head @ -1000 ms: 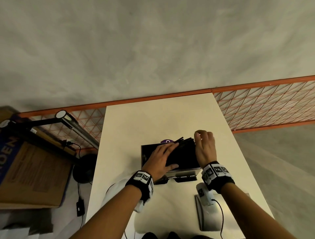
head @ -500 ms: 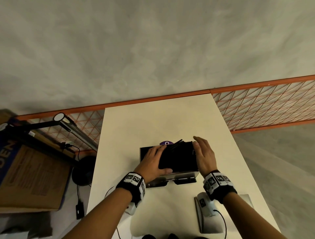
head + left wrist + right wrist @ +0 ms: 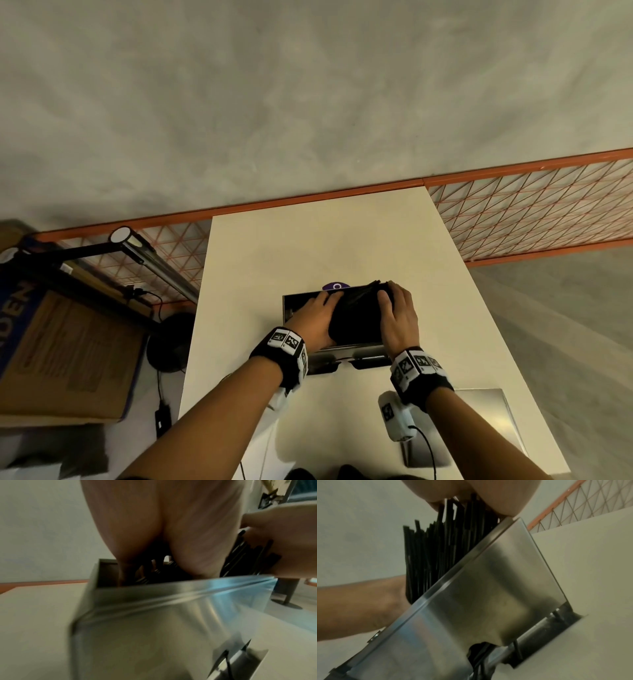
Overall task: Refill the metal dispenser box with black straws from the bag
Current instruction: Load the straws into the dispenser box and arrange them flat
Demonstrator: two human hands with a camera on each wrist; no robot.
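The open-topped metal dispenser box [image 3: 291, 310] [image 3: 171, 615] [image 3: 488, 588] stands mid-table. A bundle of black straws [image 3: 356, 317] [image 3: 436, 547] [image 3: 248, 561] lies slanted in its opening, its right end raised above the rim. My left hand [image 3: 317, 313] [image 3: 171, 520] lies over the bundle's left end, thumb along the near side. My right hand [image 3: 397, 313] [image 3: 471, 497] curls over and grips the right end. Several straws also show in the slot at the box's foot [image 3: 481, 654]. The straws' depth inside the box is hidden.
A flat metal lid [image 3: 486, 425] lies at the white table's [image 3: 342, 240] near right. A purple item [image 3: 337, 286] peeks out behind the box. An orange mesh fence [image 3: 531, 212] runs behind the table; a lamp [image 3: 144, 253] and cardboard box [image 3: 51, 359] are left.
My right hand went from pinching the straw tips to covering the bundle's right end. The left hand slid left along the bundle, and the straws sank lower into the box.
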